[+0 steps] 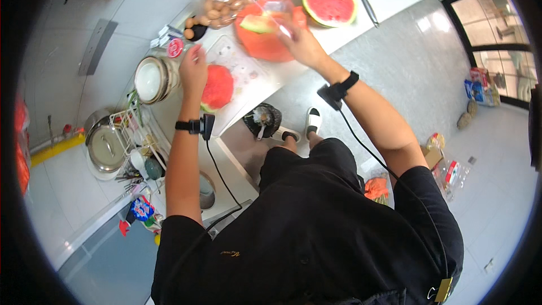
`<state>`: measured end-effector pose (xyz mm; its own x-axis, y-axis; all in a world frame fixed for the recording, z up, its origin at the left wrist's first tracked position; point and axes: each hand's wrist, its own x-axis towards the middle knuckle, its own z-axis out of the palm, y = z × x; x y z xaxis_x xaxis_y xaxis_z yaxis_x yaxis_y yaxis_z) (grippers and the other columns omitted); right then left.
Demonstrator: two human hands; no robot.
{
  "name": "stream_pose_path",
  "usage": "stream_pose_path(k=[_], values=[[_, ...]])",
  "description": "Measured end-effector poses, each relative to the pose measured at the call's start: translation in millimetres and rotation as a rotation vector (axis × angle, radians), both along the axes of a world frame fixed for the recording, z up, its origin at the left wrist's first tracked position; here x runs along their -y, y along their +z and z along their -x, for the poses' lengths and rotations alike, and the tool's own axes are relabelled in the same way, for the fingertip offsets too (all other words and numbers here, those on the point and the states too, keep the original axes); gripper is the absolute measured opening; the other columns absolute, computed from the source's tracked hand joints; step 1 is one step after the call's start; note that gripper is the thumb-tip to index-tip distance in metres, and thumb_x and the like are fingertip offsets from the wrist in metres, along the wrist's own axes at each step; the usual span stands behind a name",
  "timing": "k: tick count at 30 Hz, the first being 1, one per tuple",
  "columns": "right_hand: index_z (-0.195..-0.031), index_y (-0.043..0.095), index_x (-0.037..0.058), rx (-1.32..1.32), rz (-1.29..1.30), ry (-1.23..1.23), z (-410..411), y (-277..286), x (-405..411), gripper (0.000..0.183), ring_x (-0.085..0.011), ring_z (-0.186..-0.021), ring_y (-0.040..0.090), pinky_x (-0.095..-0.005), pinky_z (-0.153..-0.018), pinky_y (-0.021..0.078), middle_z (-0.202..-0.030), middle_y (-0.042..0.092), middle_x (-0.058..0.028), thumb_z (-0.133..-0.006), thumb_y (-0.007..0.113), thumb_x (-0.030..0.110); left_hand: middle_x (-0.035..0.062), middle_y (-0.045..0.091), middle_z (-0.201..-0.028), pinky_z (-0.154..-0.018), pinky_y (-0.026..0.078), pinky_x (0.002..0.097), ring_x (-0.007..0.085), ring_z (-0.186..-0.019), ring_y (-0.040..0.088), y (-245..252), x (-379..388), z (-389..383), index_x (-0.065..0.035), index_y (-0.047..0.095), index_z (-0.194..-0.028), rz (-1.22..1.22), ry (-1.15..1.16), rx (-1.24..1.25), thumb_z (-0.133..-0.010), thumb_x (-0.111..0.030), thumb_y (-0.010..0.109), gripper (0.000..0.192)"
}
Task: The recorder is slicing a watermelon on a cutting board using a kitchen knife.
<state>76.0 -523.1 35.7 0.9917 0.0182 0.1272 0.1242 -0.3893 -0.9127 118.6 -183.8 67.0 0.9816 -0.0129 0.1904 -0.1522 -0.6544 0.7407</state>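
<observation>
My left hand [194, 70] is raised at the left side of a white patterned cutting board [247, 77], its fingers loosely curled; whether it holds anything is unclear. Just right of that wrist, a cut piece of watermelon [219, 86] lies on the board, red flesh up. Over an orange plastic bag [264, 48], my right hand [296, 42] grips a slender knife-like tool [284, 30], blurred by motion. A pale green watermelon rind [256, 24] rests on the bag beside those fingers. Beyond is a watermelon half [330, 1], cut face up.
Behind the board are a clear bag of eggs [224, 4] and a dark bowl [197, 31] with eggs. Stacked bowls [150, 79] and a dish rack [123, 125] stand at left. A pan handle [367, 7] overhangs the counter's edge; below is a black-bagged bin [273, 118].
</observation>
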Motion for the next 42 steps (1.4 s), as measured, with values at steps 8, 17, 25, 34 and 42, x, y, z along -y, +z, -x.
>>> stream_pose_path(k=[8, 17, 25, 34, 42], values=[[-0.141, 0.062, 0.0088, -0.308, 0.154, 0.302, 49, -38, -129, 0.047, -0.0417, -0.105, 0.071, -0.0472, -0.095, 0.0553, -0.113, 0.073, -0.0261, -0.100, 0.061, 0.032, 0.0309, 0.045, -0.154, -0.118, 0.037, 0.0467, 0.0443, -0.142, 0.046, -113, -131, 121, 0.0081, 0.039, -0.154, 0.164, 0.573, -0.288, -0.105, -0.046, 0.057, 0.075], [-0.146, 0.061, 0.0125, -0.474, 0.037, 0.486, -1, -130, -161, 0.052, -0.0320, -0.116, 0.071, -0.0389, -0.104, 0.0525, -0.128, 0.072, -0.0230, -0.097, 0.065, 0.033, 0.0308, 0.035, -0.161, -0.122, 0.035, 0.0447, 0.0418, -0.147, 0.040, -112, -118, 149, -0.0006, 0.008, -0.166, -0.086, 0.148, -0.241, -0.072, -0.017, 0.095, 0.130], [-0.149, 0.059, 0.0107, -0.771, -0.044, 0.482, 6, -90, -134, 0.059, -0.0134, -0.049, 0.048, -0.0318, -0.043, 0.0377, -0.069, 0.055, 0.0014, -0.095, 0.065, 0.033, 0.0301, 0.045, -0.155, -0.115, 0.045, 0.0459, 0.0416, -0.142, 0.048, -109, -150, 130, -0.0065, 0.014, -0.166, -0.033, -0.024, -0.284, -0.067, -0.011, 0.096, 0.129], [-0.152, 0.055, 0.0129, -0.838, -0.018, 0.401, 56, -54, -127, 0.055, -0.0150, -0.056, 0.054, -0.0319, -0.049, 0.0444, -0.075, 0.060, -0.0034, -0.101, 0.064, 0.031, 0.0222, 0.042, -0.162, -0.110, 0.053, 0.0407, 0.0321, -0.141, 0.053, -74, -165, 89, -0.0155, 0.015, -0.168, 0.015, -0.233, -0.429, -0.074, 0.005, 0.086, 0.119], [-0.153, 0.050, 0.0110, -0.517, 0.108, 0.170, 113, -70, -139, 0.053, -0.0403, -0.086, 0.073, -0.0470, -0.081, 0.0580, -0.098, 0.074, -0.0246, -0.105, 0.057, 0.032, 0.0183, 0.042, -0.163, -0.119, 0.044, 0.0423, 0.0267, -0.146, 0.047, -60, -178, 41, -0.0190, 0.016, -0.169, -0.254, -0.469, -0.406, -0.076, 0.009, 0.081, 0.117]])
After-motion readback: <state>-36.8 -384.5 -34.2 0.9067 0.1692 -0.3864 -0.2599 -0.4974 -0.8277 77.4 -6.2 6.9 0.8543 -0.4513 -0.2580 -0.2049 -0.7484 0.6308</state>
